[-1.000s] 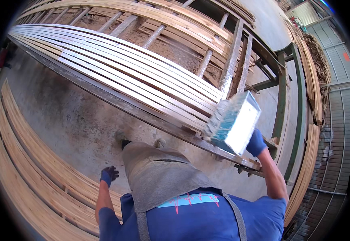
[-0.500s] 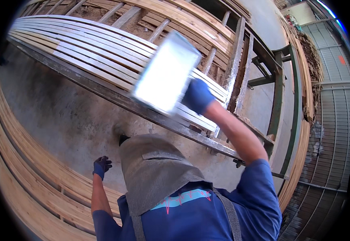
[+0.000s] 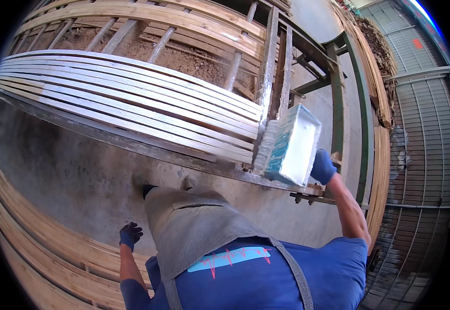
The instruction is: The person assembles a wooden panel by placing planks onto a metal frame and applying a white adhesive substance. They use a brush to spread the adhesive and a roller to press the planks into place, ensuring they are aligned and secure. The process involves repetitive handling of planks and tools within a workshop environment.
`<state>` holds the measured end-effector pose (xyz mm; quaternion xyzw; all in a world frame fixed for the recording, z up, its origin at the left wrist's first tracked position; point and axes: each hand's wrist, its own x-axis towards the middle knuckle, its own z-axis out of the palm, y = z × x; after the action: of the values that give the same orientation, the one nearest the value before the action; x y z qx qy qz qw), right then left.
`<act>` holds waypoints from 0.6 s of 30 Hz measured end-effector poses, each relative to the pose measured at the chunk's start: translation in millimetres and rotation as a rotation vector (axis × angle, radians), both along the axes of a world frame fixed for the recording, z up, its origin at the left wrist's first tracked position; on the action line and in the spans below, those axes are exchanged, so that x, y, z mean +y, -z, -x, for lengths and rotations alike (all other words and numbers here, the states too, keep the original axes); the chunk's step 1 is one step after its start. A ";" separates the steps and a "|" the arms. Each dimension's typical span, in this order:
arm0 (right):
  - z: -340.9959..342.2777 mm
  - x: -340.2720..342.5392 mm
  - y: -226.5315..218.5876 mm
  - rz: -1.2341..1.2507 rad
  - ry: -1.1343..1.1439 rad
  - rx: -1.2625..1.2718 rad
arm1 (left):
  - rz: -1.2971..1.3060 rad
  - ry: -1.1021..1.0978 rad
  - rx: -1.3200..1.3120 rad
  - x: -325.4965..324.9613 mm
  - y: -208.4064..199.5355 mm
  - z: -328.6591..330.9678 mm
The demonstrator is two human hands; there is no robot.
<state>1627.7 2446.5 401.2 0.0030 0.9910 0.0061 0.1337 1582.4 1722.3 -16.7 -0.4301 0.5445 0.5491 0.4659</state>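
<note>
My right hand [image 3: 323,167], in a blue glove, is closed on the near right side of a large block brush [image 3: 302,145]. The brush has a white top, a teal, white-smeared side and pale bristles that face left. Its bristles are against or very close to the right ends of white-coated boards [image 3: 147,98], which lie side by side on a metal rack. Well away from the boards, my left hand [image 3: 130,234] hangs gloved and open, its fingers apart and nothing in them.
Bare planks [image 3: 183,15] rest across the rack's far side. Its metal front rail [image 3: 132,138] runs below the white boards, and a green frame [image 3: 356,119] stands at right. Long timber [image 3: 33,227] lies at lower left. A wire mesh fence [image 3: 421,155] closes the right side.
My right hand has carried the brush rightward from above the white boards to their right ends, and the brush has tilted so its bristles show. The left hand stays almost in place.
</note>
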 end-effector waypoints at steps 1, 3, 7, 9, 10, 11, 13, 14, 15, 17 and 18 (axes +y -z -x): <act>-3.0 -1.2 -12.1 -0.060 0.012 -0.056 | -0.005 0.003 -0.025 5.2 -4.4 -8.0; -8.4 2.7 -18.3 -0.055 -0.030 0.075 | -0.012 0.012 -0.002 18.2 -10.6 -19.5; 18.0 -16.7 -7.4 0.314 0.068 0.210 | 0.001 0.035 0.091 32.8 -26.4 -10.6; 50.1 -44.1 9.2 0.308 -0.063 0.272 | 0.020 0.022 0.136 34.0 -31.1 -5.3; 62.7 -53.3 24.8 0.097 0.013 0.063 | 0.034 0.039 0.160 40.3 -46.8 6.3; 82.6 -68.9 24.7 0.237 0.014 0.183 | 0.053 0.046 0.189 45.9 -57.5 11.2; 115.6 -92.9 25.4 0.391 0.032 0.292 | 0.045 0.068 0.183 39.0 -56.2 13.8; 111.6 -94.1 17.5 0.405 0.058 0.258 | 0.050 0.078 0.180 35.0 -61.0 14.3; 113.4 -92.2 8.4 0.414 0.061 0.226 | 0.049 0.065 0.183 38.3 -61.7 15.0; 83.6 -52.7 2.1 0.257 -0.020 0.238 | 0.026 -0.038 0.169 38.2 -54.7 9.3; 69.3 -38.7 -8.3 0.288 0.075 0.247 | -0.009 -0.102 0.142 28.7 -39.1 -2.6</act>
<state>1558.4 2407.8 409.4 0.0213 0.9897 -0.1410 0.0103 1585.0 1751.0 22.4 -0.4154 0.5508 0.6037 0.3995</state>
